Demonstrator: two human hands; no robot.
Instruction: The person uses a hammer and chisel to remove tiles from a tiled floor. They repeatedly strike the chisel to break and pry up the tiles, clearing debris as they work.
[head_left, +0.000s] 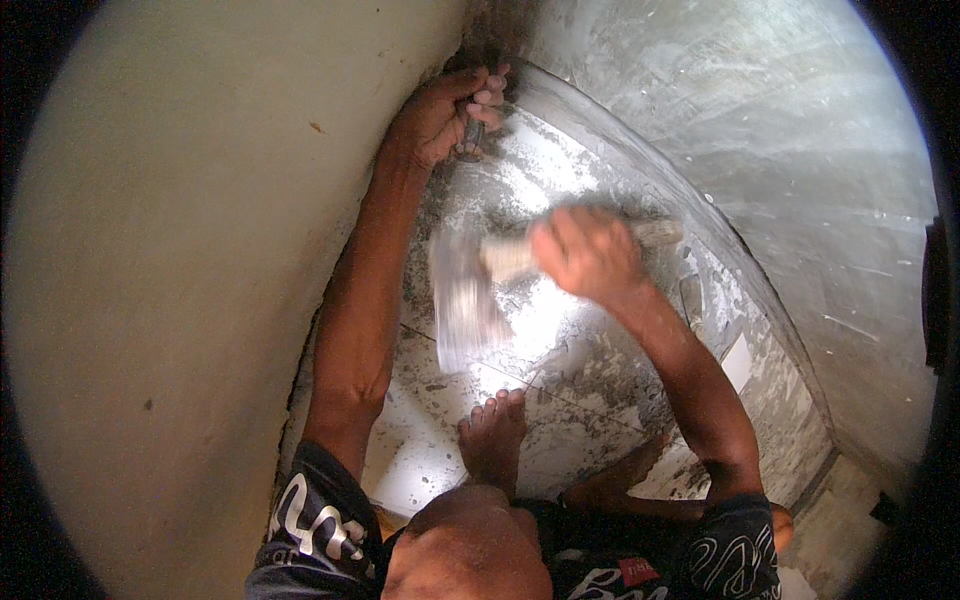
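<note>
- Left hand (450, 112), at 12 o'clock: from my remote seat I see its fingers curled around a dark metal chisel (468, 150). The blunt end faces the camera; the other end is lost to me in the dim corner.
- Right hand (590, 255), at 2 o'clock: wrapped in a fist round the wooden handle of a hammer (470, 300), whose broad metal head sits near the centre, too blurred for me to tell its exact shape.
- Risk at 12 o'clock: I judge that an off-centre blow could catch the left knuckles, because the grip sits close to the chisel's blunt end; a glancing hit could also twist the chisel.
- Risk at 6 o'clock: a bare foot (492, 435) rests near the hammer head in my view, so a slipped handle or flying chip could hurt it.
- At 9 o'clock I get a plain pale wall (200, 300), with a dark, ragged line along its foot.
- Across the middle lies a white tiled floor (580, 370), smeared grey, joint lines showing, with glare washing out detail.
- From 1 to 4 o'clock, a raised grey band (690, 195) curves along the base of a streaked grey wall (780, 150).
</note>
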